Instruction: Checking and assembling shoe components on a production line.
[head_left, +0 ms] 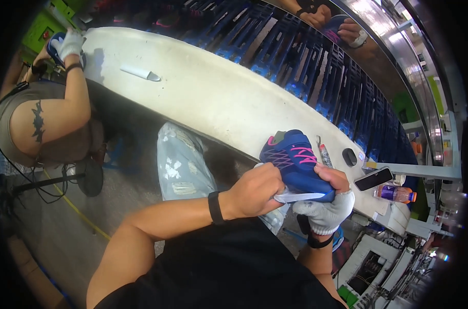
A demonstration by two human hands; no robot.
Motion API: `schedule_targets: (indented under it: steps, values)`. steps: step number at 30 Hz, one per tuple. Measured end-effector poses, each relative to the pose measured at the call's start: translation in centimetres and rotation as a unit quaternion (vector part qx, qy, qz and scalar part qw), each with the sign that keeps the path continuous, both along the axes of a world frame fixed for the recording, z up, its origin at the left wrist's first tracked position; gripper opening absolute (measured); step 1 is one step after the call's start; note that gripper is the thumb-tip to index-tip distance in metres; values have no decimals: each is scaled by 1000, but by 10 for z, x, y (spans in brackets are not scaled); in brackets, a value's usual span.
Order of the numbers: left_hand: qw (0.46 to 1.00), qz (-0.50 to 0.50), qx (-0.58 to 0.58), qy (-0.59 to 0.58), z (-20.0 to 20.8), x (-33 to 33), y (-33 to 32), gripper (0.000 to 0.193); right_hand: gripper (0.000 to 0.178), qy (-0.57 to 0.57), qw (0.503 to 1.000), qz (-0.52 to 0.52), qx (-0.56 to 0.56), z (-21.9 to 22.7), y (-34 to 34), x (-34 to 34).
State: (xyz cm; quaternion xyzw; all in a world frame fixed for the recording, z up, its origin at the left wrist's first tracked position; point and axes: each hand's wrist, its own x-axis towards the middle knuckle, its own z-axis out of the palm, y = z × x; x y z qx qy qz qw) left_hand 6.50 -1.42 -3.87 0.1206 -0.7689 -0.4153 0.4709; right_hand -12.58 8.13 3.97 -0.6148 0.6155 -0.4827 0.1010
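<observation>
At the near edge of the long white workbench (218, 98), right of centre, the left hand (254, 189) is bare and curled shut on the sole edge of a blue shoe (294, 162) with pink laces, its knuckles toward the camera. The right hand (327, 205), in a white work glove with the fingertips bare, is clamped on the shoe's near end from below and from the right, thumb on top. The shoe lies tilted between both hands, sole toward the person, just over the bench edge.

Just right of the shoe on the bench lie a small tube (325, 154), a dark oval object (349, 157) and, farther right, a black phone (374, 178); a bottle (396, 193) with an orange cap lies beyond it. Far left on the bench rests a white blade-like tool (140, 73). Behind the bench runs a row of blue racks (316, 67).

At the far left another person's gloved hand (70, 44) holds a second shoe; at the top two more hands (316, 15) work on another.

The left forearm comes in from the lower left, bent at the elbow, with a black band (215, 207) at the wrist; the right forearm rises steeply from the lower edge, also banded.
</observation>
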Motion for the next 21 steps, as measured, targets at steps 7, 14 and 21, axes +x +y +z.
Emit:
schedule_targets:
  steps: [7,14,21]
  values:
    - [990,20,-127,-51,0,12,-33,37,82,109,983,101,-106,-13,-9,-19]
    - [945,79,-147,-282,-34,56,-53,60,45,-86,982,3,-171,-28,-14,-5]
    - [931,-5,-347,-115,71,103,-116,60,52,-473,880,-36,-9,-67,-49,-4]
